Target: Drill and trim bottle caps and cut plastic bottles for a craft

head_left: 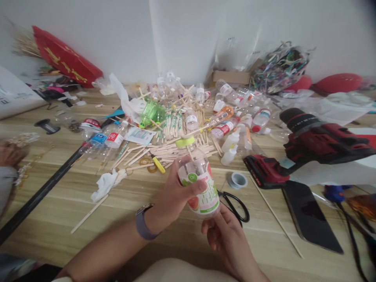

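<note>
Left hand (175, 194) clasped the lime-capped plastic bottle (208, 199), fingers mostly hidden behind; right hand (228, 232) curled at its base, grip impossible to tell; scissors (247, 213) lay beyond, blades obscured!

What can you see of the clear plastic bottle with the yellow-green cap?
The clear plastic bottle has a yellow-green cap and a white label with green lettering and red fruit pictures. It tilts above the pale wooden table, top leaning left and away. The left grip wraps its body, thumb across the label; the right grip is at its base, apparently touching. A thin pale stick shows at the neck; inside or behind, I cannot tell.
</note>
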Demonstrator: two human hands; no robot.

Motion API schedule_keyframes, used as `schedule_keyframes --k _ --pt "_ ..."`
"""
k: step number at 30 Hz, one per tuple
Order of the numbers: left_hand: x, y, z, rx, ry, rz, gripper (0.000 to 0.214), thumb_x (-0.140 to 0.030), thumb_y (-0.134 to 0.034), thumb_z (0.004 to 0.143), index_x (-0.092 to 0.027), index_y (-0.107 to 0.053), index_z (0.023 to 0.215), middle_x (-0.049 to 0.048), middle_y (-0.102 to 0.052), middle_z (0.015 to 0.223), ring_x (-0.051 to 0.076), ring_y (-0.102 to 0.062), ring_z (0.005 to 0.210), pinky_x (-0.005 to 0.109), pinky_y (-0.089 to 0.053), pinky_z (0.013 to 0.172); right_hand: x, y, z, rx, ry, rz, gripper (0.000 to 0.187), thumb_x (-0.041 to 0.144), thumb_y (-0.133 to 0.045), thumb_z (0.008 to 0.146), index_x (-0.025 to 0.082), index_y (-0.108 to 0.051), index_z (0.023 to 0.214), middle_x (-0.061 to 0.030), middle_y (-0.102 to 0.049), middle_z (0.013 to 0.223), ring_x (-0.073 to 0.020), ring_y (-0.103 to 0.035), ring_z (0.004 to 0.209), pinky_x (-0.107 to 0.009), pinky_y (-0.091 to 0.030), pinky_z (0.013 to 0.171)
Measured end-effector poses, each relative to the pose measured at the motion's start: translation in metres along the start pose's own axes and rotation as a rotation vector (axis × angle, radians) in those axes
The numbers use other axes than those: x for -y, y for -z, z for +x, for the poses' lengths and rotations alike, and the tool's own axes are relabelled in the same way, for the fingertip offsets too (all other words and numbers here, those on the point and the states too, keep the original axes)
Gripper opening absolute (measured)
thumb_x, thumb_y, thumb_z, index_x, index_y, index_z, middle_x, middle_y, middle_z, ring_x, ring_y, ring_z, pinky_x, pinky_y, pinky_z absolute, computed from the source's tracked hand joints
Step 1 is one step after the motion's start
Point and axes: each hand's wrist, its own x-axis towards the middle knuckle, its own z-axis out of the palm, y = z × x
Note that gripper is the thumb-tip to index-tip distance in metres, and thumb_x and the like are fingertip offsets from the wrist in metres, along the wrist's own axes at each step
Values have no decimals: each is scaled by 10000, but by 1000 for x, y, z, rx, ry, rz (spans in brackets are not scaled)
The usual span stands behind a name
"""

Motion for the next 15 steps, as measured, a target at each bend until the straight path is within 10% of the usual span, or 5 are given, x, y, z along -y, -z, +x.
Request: schedule_keyframes --k 15 --pt "5 7 -11 -11 2 -45 591 -335 -845 665 -233 -510 1141 -9 -652 930 119 -615 708 215 -501 599 -5 6 5 15 -20 -47 502 674 -693 735 172 -677 730 -26 -614 564 -106 -502 437 -186 -385 364"
